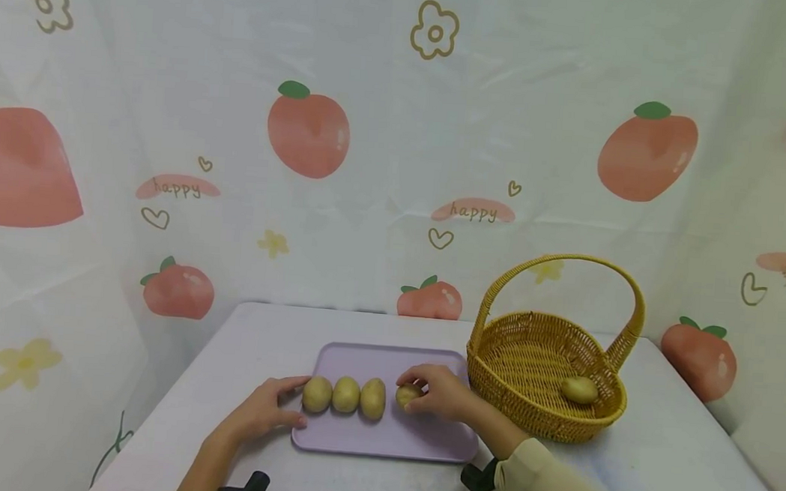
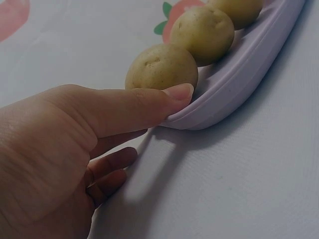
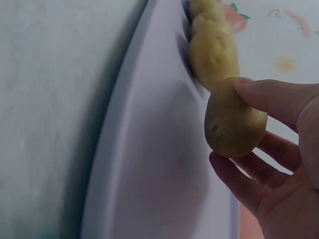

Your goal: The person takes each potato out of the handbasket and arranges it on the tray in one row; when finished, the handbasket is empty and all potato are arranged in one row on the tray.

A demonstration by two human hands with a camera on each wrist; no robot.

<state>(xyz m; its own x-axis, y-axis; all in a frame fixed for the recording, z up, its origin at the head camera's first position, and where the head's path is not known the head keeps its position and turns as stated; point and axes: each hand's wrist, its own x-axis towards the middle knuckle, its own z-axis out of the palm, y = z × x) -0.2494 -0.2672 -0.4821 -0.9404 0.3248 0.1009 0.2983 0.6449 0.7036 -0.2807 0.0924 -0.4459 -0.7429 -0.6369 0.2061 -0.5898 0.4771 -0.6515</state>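
On the lilac tray (image 1: 381, 444), three potatoes (image 1: 346, 394) stand side by side in a row at the left half. My right hand (image 1: 441, 393) pinches another potato (image 3: 235, 119) between thumb and fingertips, to the right of that row. In the right wrist view this potato appears above the tray surface; whether it touches the tray I cannot tell. My left hand (image 1: 263, 412) is at the tray's left edge, with its straight thumb (image 2: 149, 105) resting along the rim beside the leftmost potato (image 2: 162, 67). Its other fingers are partly hidden under the thumb.
A yellow wicker basket (image 1: 525, 411) with a tall arched handle stands right of the tray, close to my right forearm. One potato (image 1: 579, 390) lies inside it. The white table (image 1: 259, 342) meets a fruit-printed curtain (image 1: 378, 260) at the back.
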